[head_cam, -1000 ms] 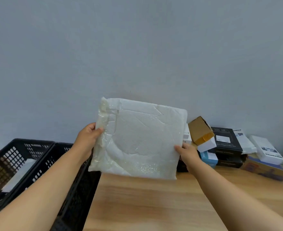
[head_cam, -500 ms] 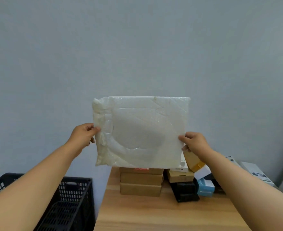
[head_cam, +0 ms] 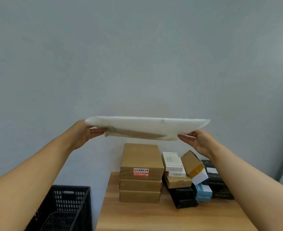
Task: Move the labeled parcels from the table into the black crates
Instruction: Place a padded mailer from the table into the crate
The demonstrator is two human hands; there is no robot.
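A plain grey wall [head_cam: 137,55] fills most of the view. Below it the wooden desk [head_cam: 154,217] runs from the middle of the bottom edge toward the right, with its left edge just beside a black crate [head_cam: 67,209] that stands lower, at the bottom left; the crate's slotted wall and rim show, its inside mostly out of sight.

Held in the air above the desk, well apart from the crate, is a flat white padded parcel [head_cam: 147,127], turned nearly level so that its thin edge and shaded underside face the camera. The left hand [head_cam: 85,132] grasps its left end, thumb on top and fingers curled beneath. The right hand [head_cam: 199,140] is at the right end with its fingers stretched out under the near corner, palm up; whether they actually press against the parcel I cannot tell.

At the back of the desk, under the parcel, stands a stack of three brown cardboard boxes [head_cam: 140,174], the top one bearing a red and white sticker [head_cam: 141,172] on its front face. Just beside the stack, to the right, lies a loose heap: two white boxes [head_cam: 172,161] on a smaller brown box [head_cam: 177,181], a tan carton [head_cam: 191,164] tilted against them, a black box [head_cam: 182,196] lying in front, a light blue box [head_cam: 203,192], and a large black box [head_cam: 219,185] partly hidden behind the right forearm
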